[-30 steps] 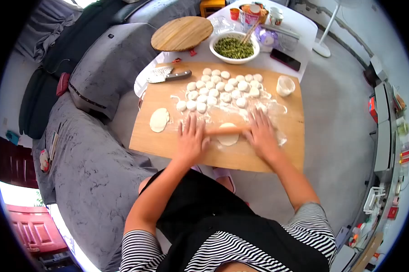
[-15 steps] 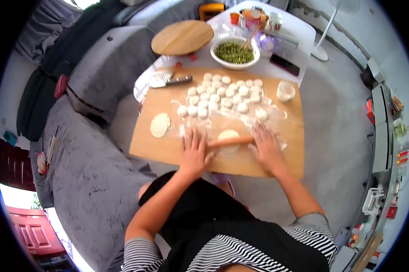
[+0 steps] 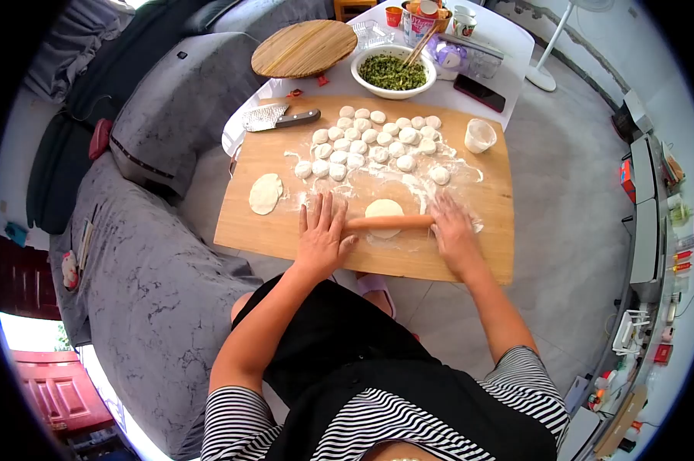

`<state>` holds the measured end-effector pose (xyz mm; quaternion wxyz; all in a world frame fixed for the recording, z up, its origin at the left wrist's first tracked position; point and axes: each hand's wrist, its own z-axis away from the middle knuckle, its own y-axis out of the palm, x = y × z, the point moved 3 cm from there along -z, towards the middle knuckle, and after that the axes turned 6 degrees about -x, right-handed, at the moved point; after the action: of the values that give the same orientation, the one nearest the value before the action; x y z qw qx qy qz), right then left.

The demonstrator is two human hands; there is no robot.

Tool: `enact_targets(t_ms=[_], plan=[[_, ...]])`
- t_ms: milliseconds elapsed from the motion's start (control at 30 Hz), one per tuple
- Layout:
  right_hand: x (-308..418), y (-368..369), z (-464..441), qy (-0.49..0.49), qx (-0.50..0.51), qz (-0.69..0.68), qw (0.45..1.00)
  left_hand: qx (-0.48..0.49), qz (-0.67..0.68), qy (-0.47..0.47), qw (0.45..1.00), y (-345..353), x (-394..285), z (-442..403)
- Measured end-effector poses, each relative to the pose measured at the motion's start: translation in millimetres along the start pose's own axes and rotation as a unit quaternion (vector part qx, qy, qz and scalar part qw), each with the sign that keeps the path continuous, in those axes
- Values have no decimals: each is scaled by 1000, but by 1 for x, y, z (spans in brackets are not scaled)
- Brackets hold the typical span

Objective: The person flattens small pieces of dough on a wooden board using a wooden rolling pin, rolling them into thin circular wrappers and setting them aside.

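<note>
A wooden rolling pin lies across a round flattened piece of dough on the floured board. My left hand rests at the pin's left end, palm down, with its fingers spread. At the right end my right hand lies over the tip, fingers stretched out. Beyond the pin sit several small dough pieces, and a single one stands apart near my right hand. Another flat dough round is on the board's left side.
A cleaver lies at the board's back left, a small cup at its right. Behind are a bowl of green filling with chopsticks, a round wooden lid and a phone. A grey sofa stands left.
The rolling pin has shifted slightly over the dough round, with both hands moving along with it. The camera's view has also moved a little.
</note>
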<state>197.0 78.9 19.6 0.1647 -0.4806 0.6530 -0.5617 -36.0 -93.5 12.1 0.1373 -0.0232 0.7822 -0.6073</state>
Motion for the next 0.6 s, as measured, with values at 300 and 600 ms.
enact_targets(t_ms=[300, 600], plan=[[7, -18, 13, 13, -58, -90, 994, -23, -4, 82, 996, -13, 1, 13], [-32, -19, 15, 210, -148, -163, 953, -165, 121, -54, 977, -18, -8, -47]])
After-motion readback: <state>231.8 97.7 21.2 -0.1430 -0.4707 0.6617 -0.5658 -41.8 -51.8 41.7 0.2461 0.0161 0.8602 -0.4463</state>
